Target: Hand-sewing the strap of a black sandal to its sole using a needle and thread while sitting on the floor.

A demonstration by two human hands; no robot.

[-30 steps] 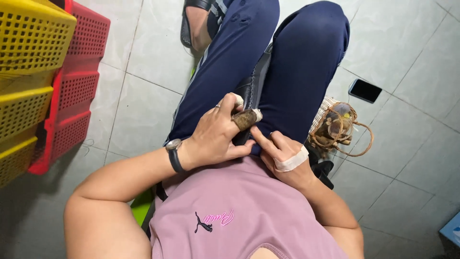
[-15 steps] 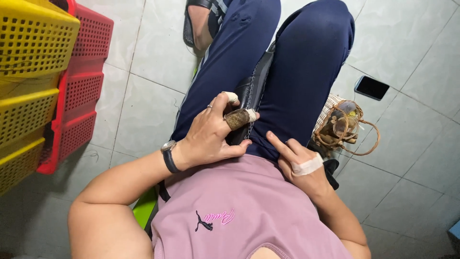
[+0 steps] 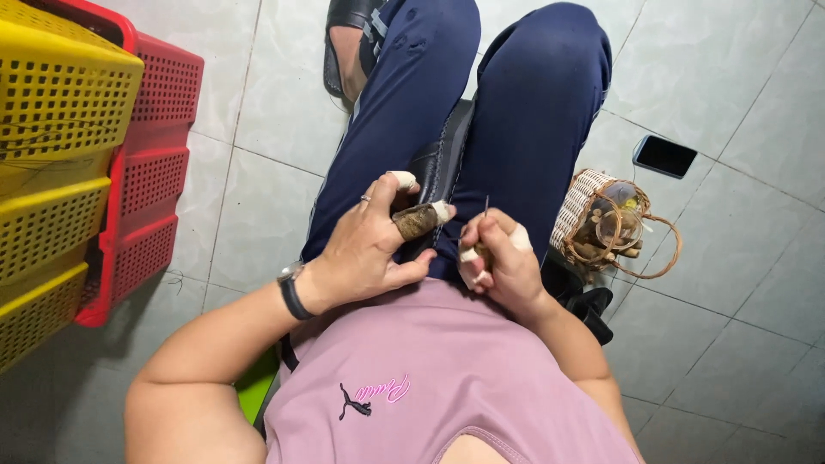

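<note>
Raised now, right hand (image 3: 497,258) fingers pinch thin needle (image 3: 485,209); left hand (image 3: 374,249) grips brown piece (image 3: 416,221).

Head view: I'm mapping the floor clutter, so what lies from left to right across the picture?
Yellow crates → red crate → left hand → right hand → wicker basket → black phone.

Soft even daylight, sharp, slight edge distortion
</note>
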